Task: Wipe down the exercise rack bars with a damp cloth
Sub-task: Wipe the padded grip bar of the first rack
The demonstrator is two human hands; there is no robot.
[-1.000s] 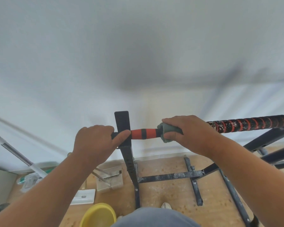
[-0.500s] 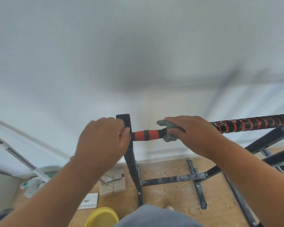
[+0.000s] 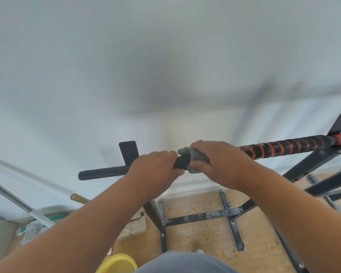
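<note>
Both hands [image 3: 187, 164] grip the bar [image 3: 283, 147] (cloth [image 3: 195, 157] under right).

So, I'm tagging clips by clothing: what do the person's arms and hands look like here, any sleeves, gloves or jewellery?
Both forearms are bare as far as the frame shows, with no sleeves in view. The left hand and right hand wear no gloves, and no watch, wristband or ring is visible. Fingers are short and uncovered.

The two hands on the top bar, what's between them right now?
In the head view, only a short black stretch of the top bar shows between the left hand and the right hand, with the green cloth bunched under the right hand.
</note>
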